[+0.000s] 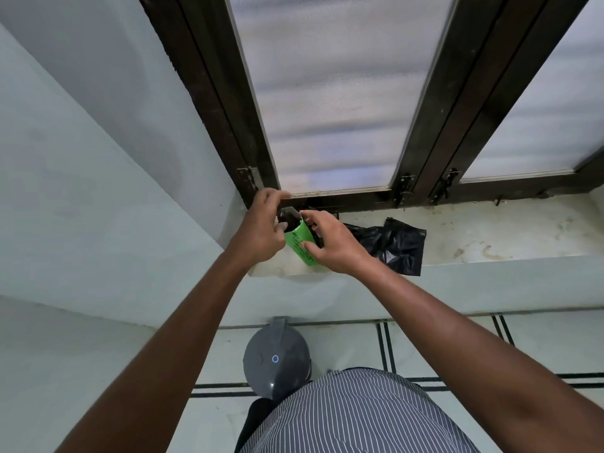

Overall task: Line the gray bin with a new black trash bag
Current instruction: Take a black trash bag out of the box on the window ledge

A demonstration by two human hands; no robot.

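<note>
- Right hand grips green bag roll above the windowsill.
- Left hand pinches the roll's black top.
- Loose black trash bag lies on the sill, right of the roll — gray bin stands below it, lid closed.

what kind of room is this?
Probably a home or office interior by a window: frosted window in a dark frame, stone sill, tiled floor with a gray lidded bin below.

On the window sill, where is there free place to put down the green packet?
The pale stone window sill is bare, though stained, from the loose black plastic bag rightwards, under the dark window frame. The left end is crowded: left hand and right hand hold the green packet there, right beside the bag.
</note>
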